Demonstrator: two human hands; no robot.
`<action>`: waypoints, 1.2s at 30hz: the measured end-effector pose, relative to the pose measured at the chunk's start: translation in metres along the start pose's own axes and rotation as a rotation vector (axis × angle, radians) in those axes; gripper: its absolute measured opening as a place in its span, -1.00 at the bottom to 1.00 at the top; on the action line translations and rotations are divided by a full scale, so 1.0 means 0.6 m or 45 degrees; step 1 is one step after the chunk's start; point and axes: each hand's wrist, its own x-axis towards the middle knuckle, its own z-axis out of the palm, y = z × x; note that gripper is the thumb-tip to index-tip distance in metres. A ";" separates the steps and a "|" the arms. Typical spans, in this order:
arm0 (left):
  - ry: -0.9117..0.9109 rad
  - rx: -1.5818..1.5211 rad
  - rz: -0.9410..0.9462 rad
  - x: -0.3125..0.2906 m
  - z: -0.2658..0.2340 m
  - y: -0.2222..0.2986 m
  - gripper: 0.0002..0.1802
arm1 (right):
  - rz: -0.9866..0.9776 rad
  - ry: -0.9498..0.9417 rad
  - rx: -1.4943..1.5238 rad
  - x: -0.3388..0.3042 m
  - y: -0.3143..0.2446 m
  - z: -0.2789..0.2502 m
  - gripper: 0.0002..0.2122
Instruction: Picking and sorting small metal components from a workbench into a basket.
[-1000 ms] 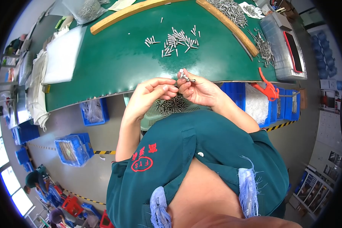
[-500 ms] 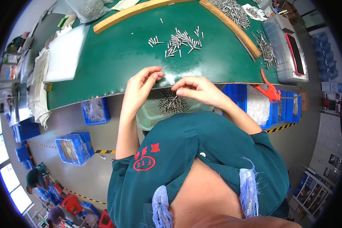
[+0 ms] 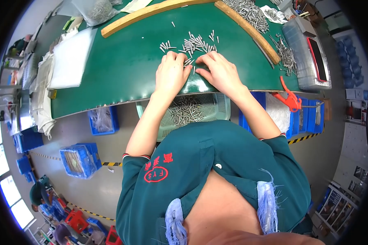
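Lying loose on the table (image 3: 126, 61), a small pile of metal pins (image 3: 195, 41) sat at and just beyond the fingertips. Left hand (image 3: 170, 75): fingers bent, thumb beside a few pins; could not tell whether its grip had closed on any. Right hand (image 3: 223, 73): grip parted, thumb away from fingers, nothing seen between.

Progress: partway, as a judgement. The table pile looked left to handle, scattered and pointing all ways; a fuller heap of pins (image 3: 187, 111) was already in the basket (image 3: 223, 107) under the table edge. Whether those were finished, could not tell.

Materials: pins slim, hard, silvery. Table smooth, glossy green, catching light. Basket pale green plastic, walls perforated.

Farther out: long wooden strips (image 3: 249, 30), grainy, yellowish; a bigger pin pile (image 3: 247, 15) beyond; clear stiff plastic box (image 3: 300, 61) under a flat red-edged phone (image 3: 317, 59); smooth red air gun (image 3: 292, 101); thin white sheet (image 3: 71, 59); limp see-through bag (image 3: 96, 12).
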 end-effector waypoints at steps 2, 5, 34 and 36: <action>-0.006 -0.050 0.096 -0.009 -0.007 0.001 -0.75 | -0.055 0.016 0.079 -0.006 0.000 0.002 -0.82; -0.063 -0.072 0.118 -0.019 -0.015 -0.002 -0.80 | -0.067 -0.063 0.078 -0.009 -0.004 -0.006 -0.82; -0.072 -0.265 0.239 -0.039 -0.020 -0.002 -0.88 | 0.006 0.008 0.184 -0.022 -0.010 -0.005 -0.83; -0.086 -0.299 0.225 -0.036 -0.022 0.004 -0.85 | 0.018 0.006 0.241 -0.021 -0.008 -0.002 -0.84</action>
